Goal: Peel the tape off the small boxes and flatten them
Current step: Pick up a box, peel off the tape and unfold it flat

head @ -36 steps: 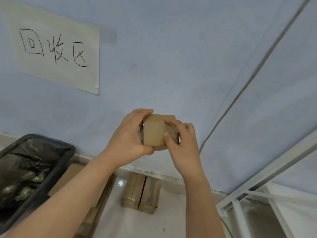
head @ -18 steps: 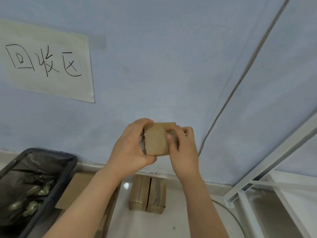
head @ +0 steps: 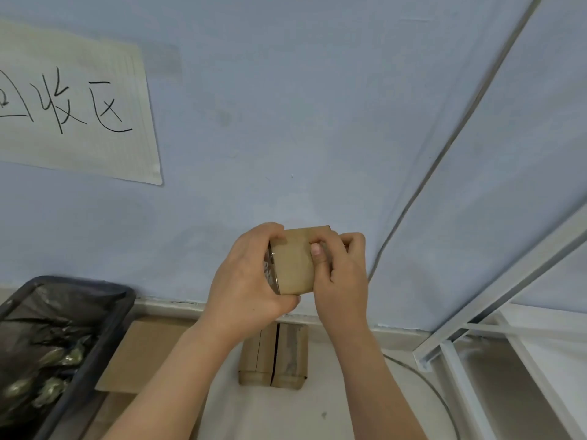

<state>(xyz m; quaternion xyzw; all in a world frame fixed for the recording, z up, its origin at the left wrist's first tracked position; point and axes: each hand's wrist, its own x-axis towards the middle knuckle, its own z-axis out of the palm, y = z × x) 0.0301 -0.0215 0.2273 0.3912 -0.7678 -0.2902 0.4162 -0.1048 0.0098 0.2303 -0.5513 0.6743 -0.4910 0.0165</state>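
Holding a small box (head: 293, 262) aloft before the blue wall (head: 286, 106), we clamp both our left hand (head: 246, 281) and right hand (head: 341, 281) around it; two boxes (head: 273, 357) sit on the floor below, a black bin (head: 104, 315) at left.

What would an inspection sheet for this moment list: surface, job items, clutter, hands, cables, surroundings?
Surface: pale floor, a small dark speck on it.
Job's things: small box held up in both hands; two more boxes side by side on the floor by the wall.
Clutter: flat cardboard beside a black bin lined with a bag.
Hands: left hand grips the box; right hand pinches at its top.
Cables: grey cable curving across the floor.
Surroundings: blue wall with a handwritten paper sign; white metal frame at right.
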